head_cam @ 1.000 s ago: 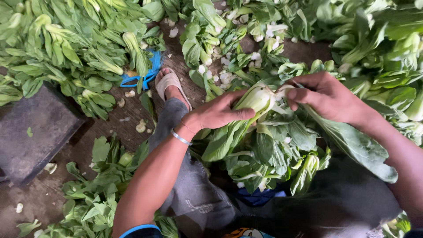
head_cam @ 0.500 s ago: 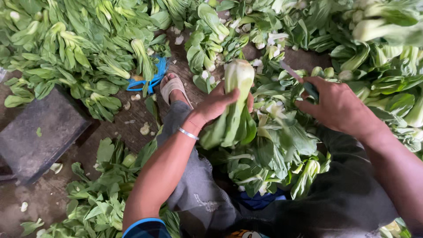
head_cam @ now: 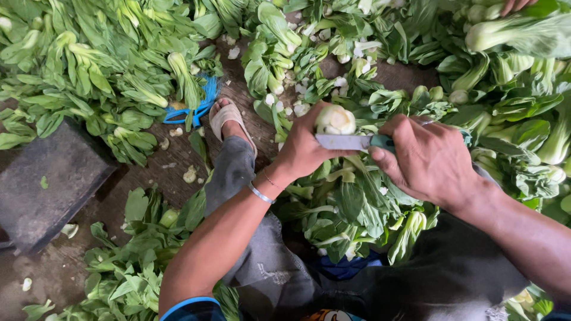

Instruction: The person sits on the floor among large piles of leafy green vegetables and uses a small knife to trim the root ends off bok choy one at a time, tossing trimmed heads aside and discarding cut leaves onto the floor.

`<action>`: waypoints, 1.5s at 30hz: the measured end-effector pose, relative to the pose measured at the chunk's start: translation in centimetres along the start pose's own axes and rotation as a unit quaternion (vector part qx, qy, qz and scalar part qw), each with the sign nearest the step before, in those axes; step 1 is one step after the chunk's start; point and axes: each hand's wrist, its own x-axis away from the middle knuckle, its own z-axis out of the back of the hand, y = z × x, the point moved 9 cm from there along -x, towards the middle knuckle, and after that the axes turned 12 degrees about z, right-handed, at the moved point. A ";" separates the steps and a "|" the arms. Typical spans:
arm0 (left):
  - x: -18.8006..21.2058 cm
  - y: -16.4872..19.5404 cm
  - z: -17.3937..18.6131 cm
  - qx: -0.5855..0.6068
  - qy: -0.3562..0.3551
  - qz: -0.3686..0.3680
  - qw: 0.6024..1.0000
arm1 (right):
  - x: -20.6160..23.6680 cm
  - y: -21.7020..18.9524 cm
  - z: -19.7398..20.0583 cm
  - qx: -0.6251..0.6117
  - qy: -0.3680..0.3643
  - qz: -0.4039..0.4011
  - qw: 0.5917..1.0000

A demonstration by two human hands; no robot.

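Head view: bok choy head (head_cam: 335, 120) held at scene centre, cut base turned up, left hand (head_cam: 303, 148) closed tight round stalks. Knife (head_cam: 351, 141) gripped in closed right hand (head_cam: 431, 157), blade laid flat just below base, touching it. Risk judged: blade edge lies close to left fingers (head_cam: 309, 122); slip on wet stalk could nick them. Loose greens (head_cam: 357, 208) heaped below on lap; trimmed leaves could be dropped onto wet floor (head_cam: 148, 178)

Knife (head_cam: 357, 141) handle hidden inside right hand (head_cam: 431, 160); another person's hand (head_cam: 516, 5) cut off at top edge
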 end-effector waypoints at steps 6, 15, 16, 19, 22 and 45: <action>1.1 1.4 -1.1 -0.042 -0.021 -0.031 0.998 | -0.5 -1.4 0.5 -0.018 0.002 0.039 0.999; 1.7 3.7 -0.3 -0.113 0.044 -0.128 0.984 | -1.0 -2.3 1.4 -0.026 0.015 0.067 0.997; 1.6 3.9 -0.3 -0.116 0.044 -0.131 0.984 | -1.0 -2.3 1.5 -0.023 0.015 0.067 0.997; 1.6 4.0 -0.3 -0.124 0.043 -0.137 0.982 | -0.7 -1.8 1.5 -0.019 0.017 0.056 0.998; 1.6 3.7 -0.3 -0.130 0.040 -0.135 0.981 | 0.0 -0.8 1.1 -0.013 0.021 0.034 0.999; 0.7 1.3 -1.6 -0.139 -0.035 -0.060 0.988 | 1.6 5.2 -4.7 -0.255 -0.043 -0.200 0.945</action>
